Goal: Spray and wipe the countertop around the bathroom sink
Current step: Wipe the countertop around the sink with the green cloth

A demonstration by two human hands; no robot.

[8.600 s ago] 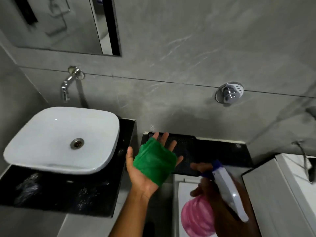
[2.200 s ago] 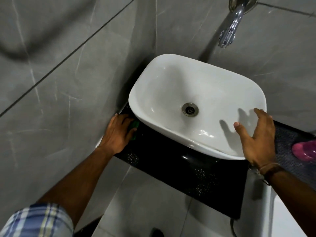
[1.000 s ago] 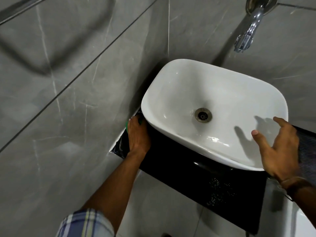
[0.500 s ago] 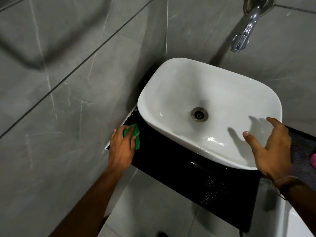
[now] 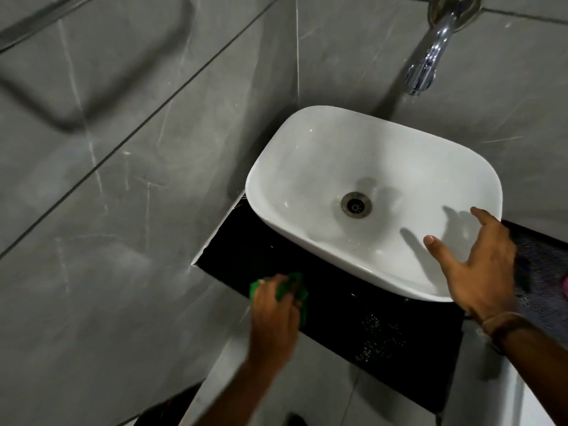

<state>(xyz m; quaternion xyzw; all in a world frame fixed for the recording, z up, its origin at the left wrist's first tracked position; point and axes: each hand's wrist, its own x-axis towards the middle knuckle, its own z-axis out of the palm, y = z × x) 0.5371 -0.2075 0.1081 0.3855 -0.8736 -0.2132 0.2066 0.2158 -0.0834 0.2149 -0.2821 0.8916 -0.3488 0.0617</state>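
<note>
Grey marbled wall tiles (image 5: 129, 186) close off the corner in which one black, glossy worktop (image 5: 338, 318) carries one white, rounded-rectangular basin (image 5: 307, 186). A round metal drain (image 5: 356, 205) sits at the basin's centre; one chrome tap (image 5: 430, 53) projects from the wall above its far rim. The worktop shows pale speckles near its front edge, to the right of centre.

My left hand (image 5: 273, 321), blurred, is curled over one green cloth (image 5: 296, 292) and presses it onto the worktop at the front edge, near the front left corner; the fingers are bent down over the cloth, which shows past the knuckles on the far and right sides.

My right hand (image 5: 482, 265) is spread, fingers apart and lightly bent, and holds nothing. It lies over the basin's near right rim and casts a shadow into the bowl; whether it touches the rim I cannot tell. A brown band (image 5: 504, 327) circles that wrist.

At the worktop's right edge a sliver of something pink (image 5: 565, 285) shows, too cropped to identify.
</note>
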